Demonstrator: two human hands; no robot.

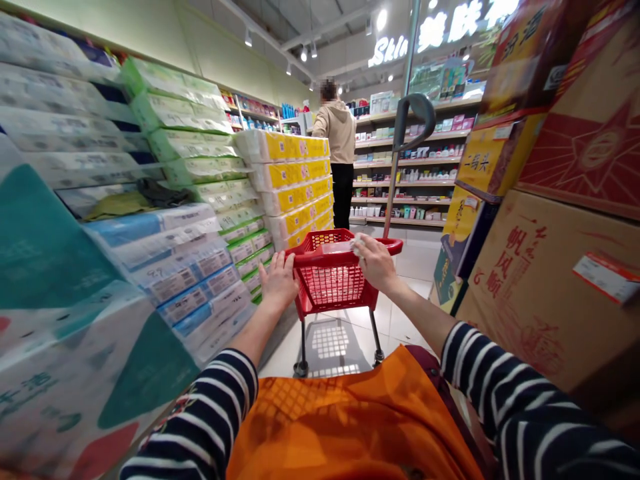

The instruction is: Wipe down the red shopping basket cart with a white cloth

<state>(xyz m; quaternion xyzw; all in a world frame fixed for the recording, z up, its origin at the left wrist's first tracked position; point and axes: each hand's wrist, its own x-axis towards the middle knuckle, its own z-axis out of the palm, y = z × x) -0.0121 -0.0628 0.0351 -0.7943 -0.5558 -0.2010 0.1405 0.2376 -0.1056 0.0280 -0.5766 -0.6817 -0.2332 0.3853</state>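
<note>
A red shopping cart [334, 283] stands in front of me, its handle bar toward me. My left hand [279, 279] is at the left end of the bar, fingers hooked over it and thumb pointing up. On the right part of the bar, my right hand [376, 262] is closed on a crumpled white tissue [357, 244], pressed against the red plastic. Its fingers cover much of the tissue. Part of the cart's mesh basket shows between my forearms.
Yellow-and-white tissue packs [295, 180] and green packs [187, 127] are stacked at left. Cardboard boxes [560, 287] rise close at right. A person [336, 130] stands beyond the cart. A metal pole [395, 167] with a grey hook is near shelves [415, 163].
</note>
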